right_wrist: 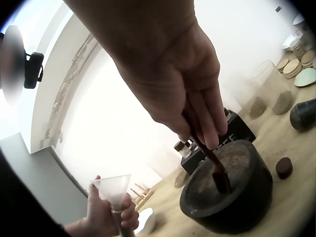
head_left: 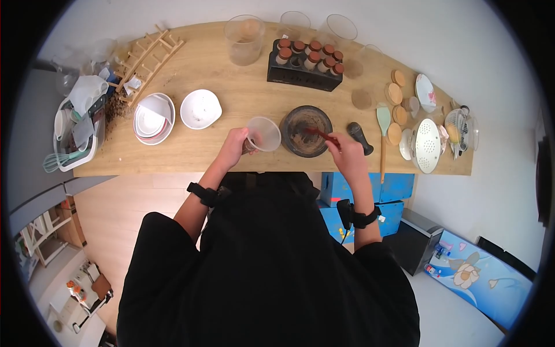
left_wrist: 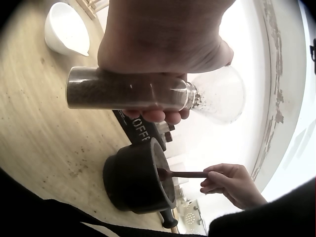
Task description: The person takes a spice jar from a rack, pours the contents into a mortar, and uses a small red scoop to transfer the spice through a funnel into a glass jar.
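In my left hand [head_left: 234,148] I grip a clear glass vial [left_wrist: 126,94] filled most of its length with dark ground powder. A translucent funnel [head_left: 263,134] sits in the vial's mouth, with dark specks near its neck. My right hand [head_left: 349,155] pinches the handle of a dark reddish wooden spoon [right_wrist: 212,159]. The spoon's bowl is down inside a black stone mortar [left_wrist: 129,178], where brown powder coats the inner wall. To the right of the mortar lies the black pestle [head_left: 359,137]. A small dark cap [right_wrist: 284,168] rests beside the mortar.
A black rack [head_left: 303,76] of capped vials stands behind the mortar. White bowls [head_left: 200,109] are at the left, near a wooden rack [head_left: 147,61]. On the right are a spatula [head_left: 383,121], wooden lids [head_left: 394,93] and a white colander [head_left: 428,146]. Clear containers [head_left: 244,49] line the back.
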Tool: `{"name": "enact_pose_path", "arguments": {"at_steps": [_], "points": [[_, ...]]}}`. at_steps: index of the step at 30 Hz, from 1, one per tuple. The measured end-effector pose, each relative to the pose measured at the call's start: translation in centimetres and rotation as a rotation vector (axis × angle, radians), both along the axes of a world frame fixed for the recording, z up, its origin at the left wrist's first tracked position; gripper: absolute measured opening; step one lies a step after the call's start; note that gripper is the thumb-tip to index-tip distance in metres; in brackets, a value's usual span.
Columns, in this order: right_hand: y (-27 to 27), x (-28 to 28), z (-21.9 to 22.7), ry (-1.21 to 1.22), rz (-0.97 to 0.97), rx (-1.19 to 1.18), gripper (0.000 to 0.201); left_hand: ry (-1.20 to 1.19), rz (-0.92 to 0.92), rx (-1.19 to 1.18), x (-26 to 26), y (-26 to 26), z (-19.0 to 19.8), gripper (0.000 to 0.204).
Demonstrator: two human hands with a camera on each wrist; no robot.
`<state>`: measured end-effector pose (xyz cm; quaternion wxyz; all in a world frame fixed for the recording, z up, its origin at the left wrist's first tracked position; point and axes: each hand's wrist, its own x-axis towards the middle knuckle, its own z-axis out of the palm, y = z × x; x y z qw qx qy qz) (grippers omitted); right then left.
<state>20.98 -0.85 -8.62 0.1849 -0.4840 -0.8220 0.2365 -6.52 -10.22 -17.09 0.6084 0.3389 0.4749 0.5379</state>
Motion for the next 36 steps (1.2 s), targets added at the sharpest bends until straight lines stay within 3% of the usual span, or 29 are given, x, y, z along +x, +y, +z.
{"name": "enact_pose_path", "arguments": {"at_steps": [1, 11, 13, 20, 22, 26, 32, 36], "points": [[-0.3, -0.1, 0.1, -0.006, 0.08, -0.021, 0.018, 0.0, 0.0, -0.002, 0.0, 0.0, 0.1, 0.056], [-1.1, 0.3, 0.0, 0.083, 0.06, 0.08, 0.016, 0.052, -0.024, -0.015, 0.2, -0.2, 0.1, 0.059], [-0.9, 0.9, -0.3, 0.09, 0.177, 0.062, 0.016, 0.077, -0.034, -0.043, 0.0, -0.2, -0.1, 0.06], [-1.1, 1.4, 0.4, 0.148, 0.185, 0.095, 0.017, 0.101, -0.04, -0.034, 0.4, 0.0, 0.6, 0.061], [-1.2, 1.9, 0.3, 0.067, 0.231, 0.028, 0.017, 0.109, -0.052, -0.019, 0.4, 0.1, 0.5, 0.062], [-1.2, 2.3, 0.4, 0.091, 0.142, 0.021, 0.017, 0.102, -0.066, -0.027, 0.6, 0.2, 0.4, 0.063], [-1.0, 2.9, 0.4, 0.087, 0.193, 0.033, 0.016, 0.102, -0.068, 0.002, 0.8, 0.6, 0.1, 0.062], [-0.7, 2.7, 0.9, 0.078, 0.066, 0.129, 0.016, 0.159, -0.121, 0.033, 1.1, 1.2, 0.1, 0.058]]}}
